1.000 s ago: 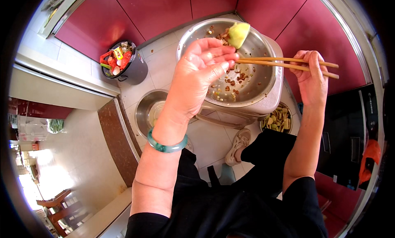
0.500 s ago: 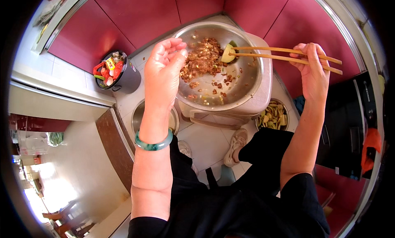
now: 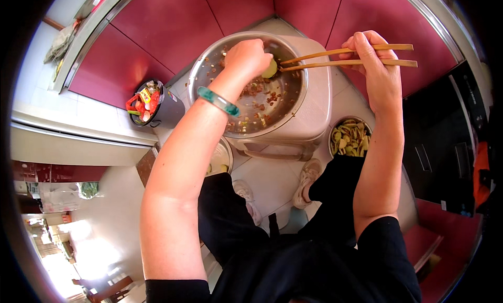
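Observation:
A large steel bowl [image 3: 209, 62] of chopped reddish filling rests on a pale plastic stool [image 3: 317, 109]. My left hand [image 3: 246, 56], with a green bangle at the wrist, reaches into the bowl and grips a small yellow-green piece [image 3: 270, 69]. My right hand [image 3: 374, 67] holds a pair of wooden chopsticks [image 3: 340, 57] whose tips point at that piece and touch or nearly touch it over the filling.
A small bowl of yellow-green pieces [image 3: 350, 138] stands on the floor right of the stool. Another steel bowl [image 3: 220, 159] lies under my left arm. A dark bin of red waste [image 3: 152, 108] stands at left. Red cabinet doors [image 3: 173, 25] ring the floor. My shoes [image 3: 306, 180] are below.
My left hand moved from the bowl's left rim to its middle and closed on the yellow-green piece. The chopsticks stayed over the bowl.

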The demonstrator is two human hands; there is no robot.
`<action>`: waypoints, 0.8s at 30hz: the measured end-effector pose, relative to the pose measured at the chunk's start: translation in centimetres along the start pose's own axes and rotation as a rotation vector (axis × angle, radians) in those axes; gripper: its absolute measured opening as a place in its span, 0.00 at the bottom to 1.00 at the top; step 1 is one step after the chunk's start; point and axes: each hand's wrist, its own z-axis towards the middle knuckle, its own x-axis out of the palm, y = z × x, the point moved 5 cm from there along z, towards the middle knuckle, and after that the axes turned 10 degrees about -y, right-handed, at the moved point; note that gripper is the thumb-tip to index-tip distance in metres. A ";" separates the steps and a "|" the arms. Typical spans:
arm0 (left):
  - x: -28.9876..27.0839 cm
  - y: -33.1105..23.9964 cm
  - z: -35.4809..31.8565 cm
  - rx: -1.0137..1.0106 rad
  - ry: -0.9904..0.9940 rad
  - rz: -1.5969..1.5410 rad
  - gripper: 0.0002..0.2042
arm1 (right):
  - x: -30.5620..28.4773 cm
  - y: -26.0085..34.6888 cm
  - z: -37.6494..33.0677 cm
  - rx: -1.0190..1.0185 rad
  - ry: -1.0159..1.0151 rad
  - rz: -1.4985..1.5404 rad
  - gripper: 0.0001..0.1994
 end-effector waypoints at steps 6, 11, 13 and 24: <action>1.1 -1.7 0.2 -0.044 0.090 -0.036 0.15 | -1.1 -0.1 0.3 -0.016 0.022 0.035 0.13; 1.1 -0.5 -0.2 -0.031 0.029 -0.209 0.12 | -1.8 0.2 0.2 0.000 0.013 0.078 0.12; 0.5 1.1 -0.9 -0.192 0.055 -0.679 0.12 | -2.2 0.4 0.2 -0.004 -0.004 0.134 0.11; -5.4 3.2 -11.4 -0.424 -0.022 -2.242 0.10 | -0.7 -0.3 -0.1 0.156 0.228 0.791 0.14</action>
